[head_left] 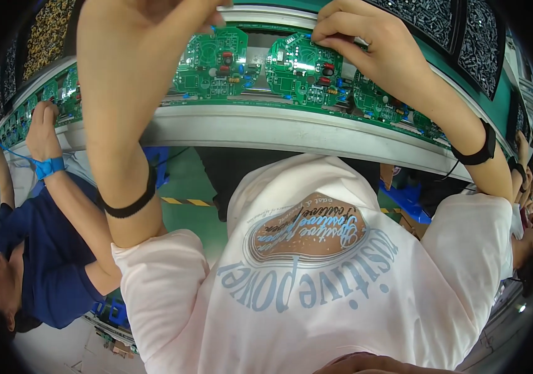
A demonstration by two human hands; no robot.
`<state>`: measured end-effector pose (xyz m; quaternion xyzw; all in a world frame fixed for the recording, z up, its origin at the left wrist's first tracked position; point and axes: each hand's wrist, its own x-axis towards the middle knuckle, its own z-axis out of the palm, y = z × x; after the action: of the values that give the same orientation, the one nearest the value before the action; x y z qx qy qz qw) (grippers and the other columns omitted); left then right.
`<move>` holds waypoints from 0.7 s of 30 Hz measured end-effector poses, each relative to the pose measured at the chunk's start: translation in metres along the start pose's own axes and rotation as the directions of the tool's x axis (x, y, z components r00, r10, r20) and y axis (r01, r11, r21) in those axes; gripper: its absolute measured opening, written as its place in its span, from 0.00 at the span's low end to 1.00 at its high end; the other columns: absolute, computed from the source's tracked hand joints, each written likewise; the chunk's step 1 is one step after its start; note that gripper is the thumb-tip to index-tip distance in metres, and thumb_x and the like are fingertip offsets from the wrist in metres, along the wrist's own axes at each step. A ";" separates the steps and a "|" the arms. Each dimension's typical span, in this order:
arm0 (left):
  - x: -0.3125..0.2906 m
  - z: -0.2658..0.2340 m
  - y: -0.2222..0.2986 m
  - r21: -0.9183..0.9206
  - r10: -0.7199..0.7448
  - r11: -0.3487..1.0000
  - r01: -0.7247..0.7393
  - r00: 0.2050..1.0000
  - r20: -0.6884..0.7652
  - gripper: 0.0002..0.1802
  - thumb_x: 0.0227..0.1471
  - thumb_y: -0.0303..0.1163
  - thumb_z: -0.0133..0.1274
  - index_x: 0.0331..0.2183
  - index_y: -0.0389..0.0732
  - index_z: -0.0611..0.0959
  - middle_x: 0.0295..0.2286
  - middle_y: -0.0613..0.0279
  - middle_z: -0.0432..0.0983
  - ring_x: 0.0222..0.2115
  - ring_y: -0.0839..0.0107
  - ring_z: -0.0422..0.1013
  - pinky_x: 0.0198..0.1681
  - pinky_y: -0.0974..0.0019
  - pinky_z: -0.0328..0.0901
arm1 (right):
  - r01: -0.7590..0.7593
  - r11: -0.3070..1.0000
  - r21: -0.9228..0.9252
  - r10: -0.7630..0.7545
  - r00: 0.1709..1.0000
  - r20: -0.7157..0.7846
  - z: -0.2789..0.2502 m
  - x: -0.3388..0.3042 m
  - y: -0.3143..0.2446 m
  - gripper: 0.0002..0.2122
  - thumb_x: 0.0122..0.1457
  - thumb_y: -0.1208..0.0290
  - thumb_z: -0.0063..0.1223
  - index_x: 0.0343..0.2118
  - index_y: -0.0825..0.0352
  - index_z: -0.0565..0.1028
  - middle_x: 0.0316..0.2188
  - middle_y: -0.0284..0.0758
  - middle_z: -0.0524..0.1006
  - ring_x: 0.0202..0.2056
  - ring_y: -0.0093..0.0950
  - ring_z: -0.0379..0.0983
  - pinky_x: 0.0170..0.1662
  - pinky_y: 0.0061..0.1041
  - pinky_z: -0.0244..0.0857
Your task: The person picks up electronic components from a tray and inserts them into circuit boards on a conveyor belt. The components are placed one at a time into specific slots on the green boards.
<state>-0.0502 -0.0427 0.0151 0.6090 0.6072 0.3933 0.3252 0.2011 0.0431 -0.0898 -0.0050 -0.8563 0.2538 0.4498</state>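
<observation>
Green circuit boards stand in a row along a metal rail in front of me. My right hand (pixel 372 34) is closed in a pinch at the top edge of one circuit board (pixel 297 68). A tiny blue spot shows at its fingertips, too small to name. My left hand (pixel 176 22) reaches over the upper edge of the neighbouring circuit board (pixel 201 68), its fingers curled and partly cut off by the picture's top. Whatever it pinches is hidden. Red, blue and striped small components sit on both boards.
A pale metal rail (pixel 229 128) runs across before my body. Beyond it lie dark trays of small metal parts (pixel 481 47) at right and a tray of yellowish parts (pixel 45 34) at left. A co-worker's hand (pixel 43 134) with a blue wrist strap works close on my left.
</observation>
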 end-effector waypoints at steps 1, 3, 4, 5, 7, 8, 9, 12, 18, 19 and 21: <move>-0.007 -0.006 -0.013 -0.025 0.005 1.000 -0.004 0.998 0.062 0.06 0.57 0.23 0.59 0.38 0.32 0.84 0.28 0.60 0.81 0.29 0.74 0.77 0.33 0.71 0.69 | 0.003 1.000 -0.001 -0.003 1.000 -0.003 -0.002 0.004 -0.004 0.05 0.54 0.79 0.62 0.34 0.69 0.80 0.35 0.38 0.78 0.36 0.37 0.78 0.39 0.31 0.73; -0.021 -0.019 -0.036 -0.075 0.015 0.997 -0.001 0.984 0.178 0.14 0.63 0.30 0.56 0.46 0.33 0.84 0.37 0.58 0.82 0.36 0.72 0.79 0.38 0.72 0.71 | -0.182 0.980 -0.084 0.193 0.971 0.142 -0.007 0.026 -0.026 0.06 0.54 0.79 0.62 0.35 0.69 0.80 0.35 0.38 0.78 0.36 0.37 0.78 0.39 0.31 0.73; -0.024 -0.019 -0.040 -0.077 0.013 0.997 0.001 0.984 0.177 0.14 0.63 0.30 0.56 0.46 0.33 0.84 0.37 0.58 0.82 0.36 0.72 0.79 0.38 0.72 0.71 | -0.350 0.915 -0.202 0.395 0.880 0.265 -0.014 0.040 -0.044 0.06 0.54 0.79 0.62 0.36 0.68 0.80 0.35 0.38 0.78 0.36 0.37 0.78 0.39 0.31 0.73; -0.027 -0.021 -0.041 -0.128 -0.031 0.990 0.059 0.977 0.211 0.14 0.64 0.30 0.56 0.47 0.33 0.84 0.37 0.59 0.82 0.35 0.73 0.78 0.38 0.73 0.71 | -0.424 0.867 -0.263 0.492 0.815 0.307 -0.016 0.044 -0.049 0.06 0.55 0.79 0.62 0.36 0.68 0.80 0.35 0.38 0.78 0.35 0.37 0.78 0.38 0.31 0.74; -0.033 -0.023 -0.042 -0.219 -0.114 0.959 0.180 0.952 0.284 0.15 0.65 0.30 0.54 0.49 0.31 0.83 0.36 0.59 0.81 0.35 0.76 0.78 0.39 0.76 0.71 | -0.446 0.815 -0.369 0.569 0.734 0.370 -0.019 0.046 -0.055 0.07 0.55 0.78 0.62 0.37 0.69 0.79 0.35 0.38 0.78 0.35 0.37 0.78 0.38 0.32 0.74; -0.034 -0.022 -0.042 -0.214 -0.113 0.961 0.177 0.953 0.282 0.15 0.65 0.30 0.54 0.49 0.31 0.83 0.36 0.59 0.81 0.35 0.76 0.78 0.39 0.76 0.71 | -0.406 0.820 -0.405 0.556 0.733 0.392 -0.019 0.047 -0.055 0.07 0.55 0.78 0.62 0.37 0.69 0.79 0.35 0.38 0.78 0.35 0.37 0.78 0.38 0.32 0.74; -0.034 -0.020 -0.042 -0.275 -0.127 0.940 0.203 0.954 0.271 0.15 0.65 0.29 0.54 0.49 0.31 0.83 0.36 0.59 0.82 0.34 0.76 0.78 0.38 0.76 0.71 | -0.383 0.822 -0.420 0.548 0.734 0.402 -0.019 0.046 -0.054 0.07 0.55 0.77 0.62 0.38 0.69 0.79 0.35 0.38 0.78 0.35 0.38 0.78 0.38 0.32 0.74; -0.033 -0.016 -0.041 -0.389 -0.158 0.887 0.248 0.956 0.249 0.14 0.65 0.29 0.53 0.48 0.31 0.83 0.34 0.59 0.82 0.33 0.75 0.78 0.37 0.77 0.71 | -0.286 0.831 -0.476 0.495 0.771 0.400 -0.018 0.029 -0.045 0.09 0.56 0.78 0.61 0.40 0.66 0.79 0.36 0.37 0.79 0.34 0.36 0.79 0.38 0.29 0.75; -0.033 -0.014 -0.043 -0.402 -0.110 0.886 0.232 0.946 0.305 0.14 0.64 0.26 0.53 0.49 0.30 0.83 0.36 0.56 0.83 0.34 0.73 0.80 0.39 0.76 0.73 | 0.039 0.807 -0.589 0.348 0.775 0.528 -0.013 0.033 -0.057 0.08 0.58 0.77 0.60 0.41 0.66 0.79 0.36 0.37 0.78 0.35 0.36 0.79 0.38 0.27 0.75; -0.033 -0.014 -0.044 -0.394 -0.085 0.894 0.215 0.943 0.321 0.14 0.64 0.25 0.53 0.49 0.30 0.83 0.36 0.55 0.83 0.35 0.73 0.80 0.40 0.76 0.73 | -0.005 0.813 -0.582 0.372 0.774 0.513 -0.017 0.035 -0.055 0.08 0.59 0.76 0.59 0.42 0.67 0.79 0.37 0.36 0.79 0.36 0.34 0.80 0.39 0.27 0.75; -0.036 -0.015 -0.046 -0.345 -0.067 0.923 0.172 0.953 0.295 0.14 0.64 0.24 0.53 0.48 0.30 0.84 0.37 0.54 0.83 0.36 0.73 0.80 0.41 0.75 0.73 | -0.086 0.825 -0.559 0.409 0.773 0.485 -0.027 0.045 -0.054 0.08 0.63 0.75 0.56 0.44 0.68 0.78 0.38 0.35 0.80 0.37 0.31 0.81 0.40 0.26 0.76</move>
<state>-0.0836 -0.0774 -0.0215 0.5480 0.5076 0.3897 0.5387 0.2072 0.0182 -0.0186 -0.1617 -0.9787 0.0677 0.1071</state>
